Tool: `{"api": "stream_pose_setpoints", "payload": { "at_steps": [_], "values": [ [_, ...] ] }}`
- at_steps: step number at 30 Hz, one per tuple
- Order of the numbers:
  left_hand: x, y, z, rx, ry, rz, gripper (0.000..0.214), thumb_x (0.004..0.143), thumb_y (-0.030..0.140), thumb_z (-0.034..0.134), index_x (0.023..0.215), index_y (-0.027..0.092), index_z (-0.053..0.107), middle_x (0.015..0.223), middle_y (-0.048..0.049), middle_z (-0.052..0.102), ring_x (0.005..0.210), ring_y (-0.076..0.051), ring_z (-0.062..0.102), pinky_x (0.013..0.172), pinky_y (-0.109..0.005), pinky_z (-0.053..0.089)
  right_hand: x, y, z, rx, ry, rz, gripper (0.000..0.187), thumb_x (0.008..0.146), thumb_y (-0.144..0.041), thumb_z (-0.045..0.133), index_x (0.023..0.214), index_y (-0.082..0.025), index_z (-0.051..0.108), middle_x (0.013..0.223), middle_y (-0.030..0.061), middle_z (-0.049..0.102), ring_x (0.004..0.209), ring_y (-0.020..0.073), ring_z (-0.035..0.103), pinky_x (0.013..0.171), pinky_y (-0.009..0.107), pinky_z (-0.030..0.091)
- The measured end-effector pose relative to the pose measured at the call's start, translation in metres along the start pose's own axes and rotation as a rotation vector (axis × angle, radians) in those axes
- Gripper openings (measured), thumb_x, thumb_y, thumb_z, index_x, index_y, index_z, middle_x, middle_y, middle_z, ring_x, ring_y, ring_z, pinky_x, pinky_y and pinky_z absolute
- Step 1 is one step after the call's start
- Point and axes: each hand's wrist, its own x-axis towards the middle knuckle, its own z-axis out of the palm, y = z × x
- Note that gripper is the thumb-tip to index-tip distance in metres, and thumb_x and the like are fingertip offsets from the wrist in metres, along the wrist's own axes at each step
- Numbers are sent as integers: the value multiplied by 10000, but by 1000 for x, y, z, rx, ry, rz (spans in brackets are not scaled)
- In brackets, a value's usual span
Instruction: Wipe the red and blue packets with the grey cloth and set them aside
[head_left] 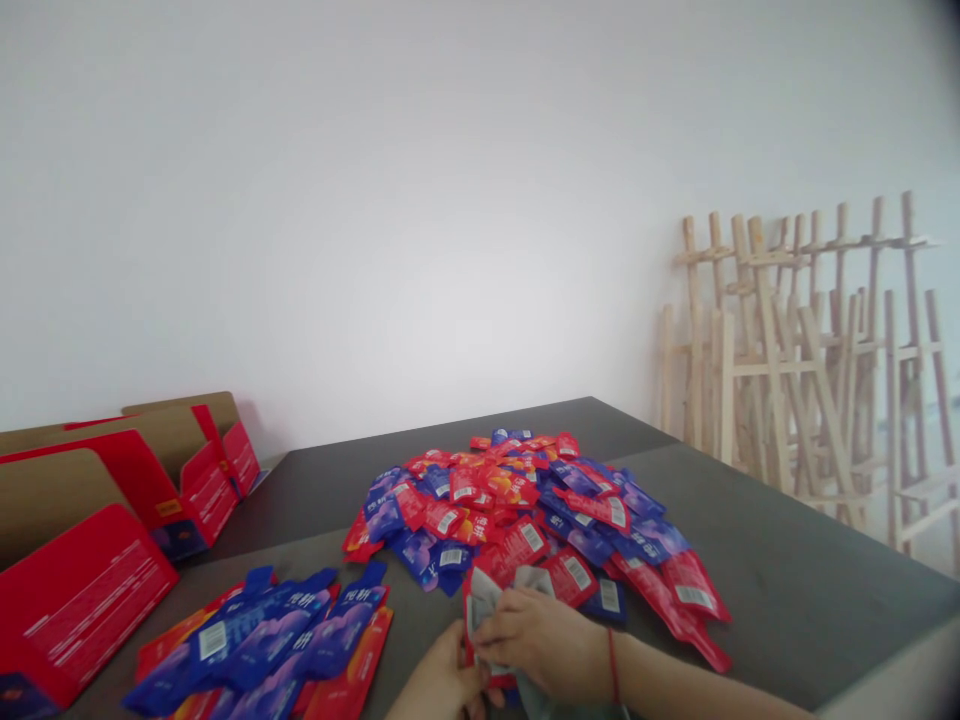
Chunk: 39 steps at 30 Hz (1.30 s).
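At the near table edge my right hand point(544, 640) is closed on a few red pouches point(486, 598) whose silver backs face me. A red string circles its wrist. My left hand point(439, 685) curls against the same pouches from below left, partly cut off by the frame's bottom edge. Just beyond lies a big loose heap of red and blue pouches point(517, 510). A fanned row of blue pouches on red ones point(277, 630) lies to the left of my hands.
The dark grey table point(787, 570) ends at its right and near edges. Red and brown cardboard boxes point(97, 520) lie open at the left. Wooden easels point(810, 370) lean on the white wall at the right.
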Motion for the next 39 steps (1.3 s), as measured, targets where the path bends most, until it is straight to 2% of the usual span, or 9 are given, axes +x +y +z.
{"api": "stream_pose_setpoints", "payload": {
  "at_steps": [6, 11, 15, 20, 26, 30, 34, 36, 39],
  "values": [
    [-6, 11, -3, -65, -34, -24, 576, 564, 326, 643, 1083, 207, 425, 695, 8, 731, 373, -100, 571, 293, -173, 262, -10, 12, -1, -34, 30, 168, 362, 977, -196, 476, 1314, -162, 603, 1353, 61, 629, 1098, 238, 539, 968, 378, 428],
    [-6, 12, -3, -108, -25, -30, 592, 528, 326, 656, 1066, 210, 437, 704, 4, 718, 377, -95, 564, 315, -177, 286, -1, 2, -1, 0, -13, -4, 329, 968, -223, 501, 1273, -227, 624, 1318, 15, 660, 1078, 215, 545, 902, 373, 429],
    [-7, 10, -2, -109, 1, -10, 522, 565, 344, 682, 1021, 215, 464, 643, 38, 680, 365, -75, 535, 326, -164, 249, -16, 0, -1, 20, 1, -45, 297, 1013, -267, 465, 1264, -257, 623, 1312, -12, 667, 1049, 193, 546, 893, 351, 419],
    [-7, 11, -2, -89, -4, -19, 554, 605, 372, 703, 1076, 216, 455, 633, 46, 690, 359, -78, 527, 310, -162, 223, -24, 14, 1, -37, 21, 87, 328, 1009, -242, 455, 1300, -233, 607, 1314, 24, 659, 1077, 213, 545, 920, 365, 437],
    [-7, 13, -2, -51, -4, -26, 532, 608, 348, 699, 1061, 208, 456, 636, 44, 697, 333, -74, 510, 295, -173, 208, 13, 19, 3, -84, 42, 263, 390, 933, -170, 502, 1309, -136, 600, 1373, 91, 616, 1147, 253, 545, 989, 401, 442],
    [-6, 11, -2, -50, 12, -33, 534, 618, 334, 686, 1078, 214, 442, 652, 45, 696, 352, -88, 537, 307, -174, 237, 21, 9, -1, -67, 9, 162, 389, 940, -198, 498, 1314, -150, 597, 1372, 72, 623, 1134, 251, 552, 963, 406, 446],
    [-3, 8, -1, -49, 34, -18, 515, 626, 354, 685, 1060, 217, 444, 656, 46, 686, 331, -74, 512, 309, -167, 239, 0, -3, -3, -8, -17, -9, 351, 975, -232, 482, 1302, -228, 609, 1330, 19, 654, 1103, 206, 564, 929, 364, 438],
    [-2, 8, 0, -44, 33, -15, 504, 621, 363, 668, 1047, 212, 445, 653, 39, 685, 329, -75, 516, 300, -166, 244, -11, -2, -3, 5, -9, -16, 345, 993, -242, 460, 1303, -239, 611, 1331, 10, 654, 1088, 199, 565, 924, 357, 439],
    [-3, 9, 0, -37, 21, -13, 536, 605, 337, 633, 1084, 201, 434, 648, 31, 690, 344, -89, 540, 287, -163, 239, -11, 8, -1, -32, 9, 83, 380, 981, -225, 462, 1338, -189, 587, 1375, 36, 624, 1113, 230, 558, 953, 384, 448]
  ]
}}
